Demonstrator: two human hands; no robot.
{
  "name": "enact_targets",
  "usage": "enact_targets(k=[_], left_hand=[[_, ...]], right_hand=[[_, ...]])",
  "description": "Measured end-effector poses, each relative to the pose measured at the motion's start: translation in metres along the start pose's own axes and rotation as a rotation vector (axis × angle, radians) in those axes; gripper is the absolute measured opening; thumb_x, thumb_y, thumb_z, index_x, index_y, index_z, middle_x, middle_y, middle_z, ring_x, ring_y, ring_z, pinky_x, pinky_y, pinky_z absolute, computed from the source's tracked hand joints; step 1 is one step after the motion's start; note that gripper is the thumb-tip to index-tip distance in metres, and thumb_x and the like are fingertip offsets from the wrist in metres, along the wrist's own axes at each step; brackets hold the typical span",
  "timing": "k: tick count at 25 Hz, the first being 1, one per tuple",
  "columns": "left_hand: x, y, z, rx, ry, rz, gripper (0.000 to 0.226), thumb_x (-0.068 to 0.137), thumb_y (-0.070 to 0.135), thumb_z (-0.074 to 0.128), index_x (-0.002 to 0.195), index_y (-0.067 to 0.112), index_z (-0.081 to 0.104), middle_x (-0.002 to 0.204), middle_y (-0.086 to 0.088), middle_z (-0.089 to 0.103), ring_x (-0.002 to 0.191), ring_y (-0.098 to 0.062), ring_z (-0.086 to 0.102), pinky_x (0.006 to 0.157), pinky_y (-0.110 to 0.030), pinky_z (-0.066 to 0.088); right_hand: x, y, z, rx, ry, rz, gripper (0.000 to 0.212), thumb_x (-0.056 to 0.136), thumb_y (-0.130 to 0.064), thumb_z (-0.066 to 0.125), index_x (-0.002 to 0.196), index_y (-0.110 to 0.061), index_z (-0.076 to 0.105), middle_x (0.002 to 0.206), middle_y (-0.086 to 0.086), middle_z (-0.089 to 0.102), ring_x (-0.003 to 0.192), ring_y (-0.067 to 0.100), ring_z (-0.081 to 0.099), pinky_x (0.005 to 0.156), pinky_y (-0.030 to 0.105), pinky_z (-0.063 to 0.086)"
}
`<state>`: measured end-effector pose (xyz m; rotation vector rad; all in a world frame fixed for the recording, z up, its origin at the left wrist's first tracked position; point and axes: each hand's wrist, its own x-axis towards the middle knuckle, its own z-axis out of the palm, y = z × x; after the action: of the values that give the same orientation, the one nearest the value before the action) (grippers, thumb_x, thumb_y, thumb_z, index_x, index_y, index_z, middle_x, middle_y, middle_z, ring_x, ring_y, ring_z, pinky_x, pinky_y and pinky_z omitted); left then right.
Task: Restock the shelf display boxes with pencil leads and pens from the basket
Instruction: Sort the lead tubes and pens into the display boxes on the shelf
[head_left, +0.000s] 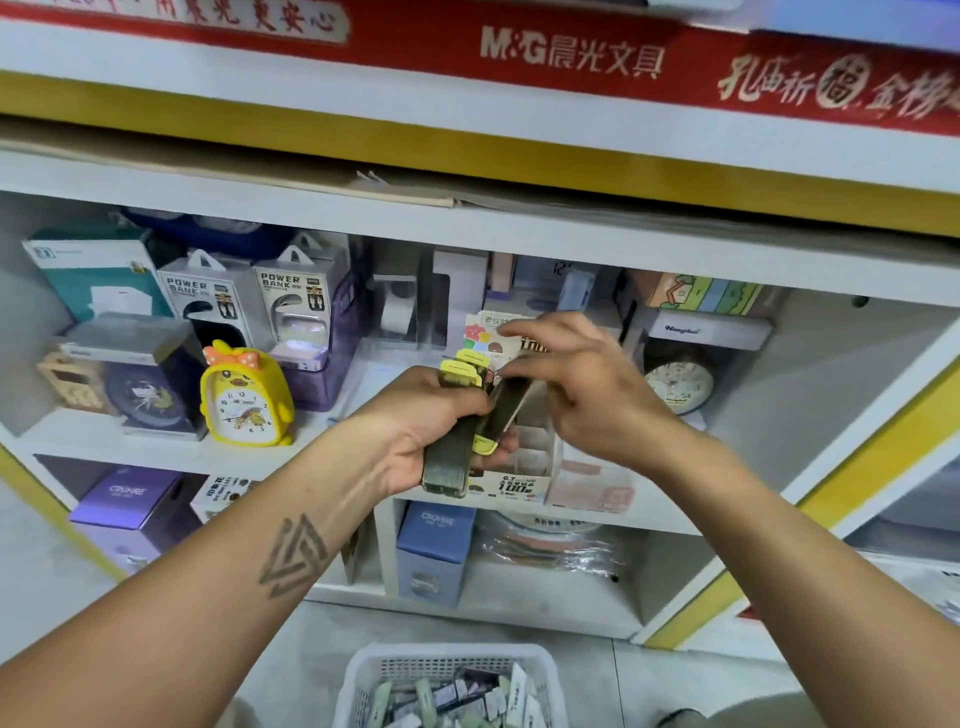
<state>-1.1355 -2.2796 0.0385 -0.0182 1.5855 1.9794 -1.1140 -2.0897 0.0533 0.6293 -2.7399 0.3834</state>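
Observation:
My left hand (431, 415) grips a bundle of dark pencil lead cases with yellow caps (451, 457) in front of the middle shelf. My right hand (582, 387) pinches one of these cases (506, 405) at its upper end, tilted, just above a white display box with dividers (524, 478) on the shelf edge. The box carries a "0.7" and "100" label. A white plastic basket (363, 670) stands on the floor below, holding several small packs.
A yellow duck alarm clock (244, 400) and power bank boxes (249, 306) stand left on the shelf. A pink box (592, 483) sits right of the display box, a round clock (680, 382) behind it. Purple and blue boxes (436, 545) fill the lower shelf.

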Motion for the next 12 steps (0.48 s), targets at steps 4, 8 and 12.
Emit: enact_targets(k=[4,8,12], left_hand=[[0.002,0.004,0.000,-0.085,-0.010,-0.020,0.020,0.090,-0.004,0.058,0.109,-0.010,0.061,0.097,-0.033,0.069,0.083,-0.045,0.071,0.062,-0.049,0.060],[0.005,0.009,-0.011,-0.099,0.060,-0.045,0.015,0.091,0.002,0.057,0.104,-0.004,0.063,0.101,-0.029,0.070,0.085,-0.041,0.071,0.069,-0.055,0.059],[0.008,0.008,-0.021,-0.123,0.202,-0.047,0.009,0.087,-0.001,0.063,0.082,0.004,0.058,0.064,-0.017,0.059,0.052,-0.026,0.057,0.049,-0.032,0.055]], right_hand=[[-0.003,-0.005,0.004,-0.325,-0.024,-0.168,0.041,0.083,-0.021,0.076,0.123,-0.026,0.070,0.133,-0.003,0.054,0.119,0.025,0.044,0.092,0.038,0.037],[0.001,0.008,0.001,-0.126,0.036,0.042,0.010,0.095,-0.021,0.064,0.105,-0.020,0.065,0.099,-0.006,0.054,0.095,0.022,0.053,0.076,0.035,0.044],[0.001,0.022,0.002,0.342,0.188,0.386,0.061,0.085,-0.012,0.077,0.123,-0.044,0.042,0.090,-0.013,0.058,0.072,0.005,0.061,0.060,0.015,0.048]])
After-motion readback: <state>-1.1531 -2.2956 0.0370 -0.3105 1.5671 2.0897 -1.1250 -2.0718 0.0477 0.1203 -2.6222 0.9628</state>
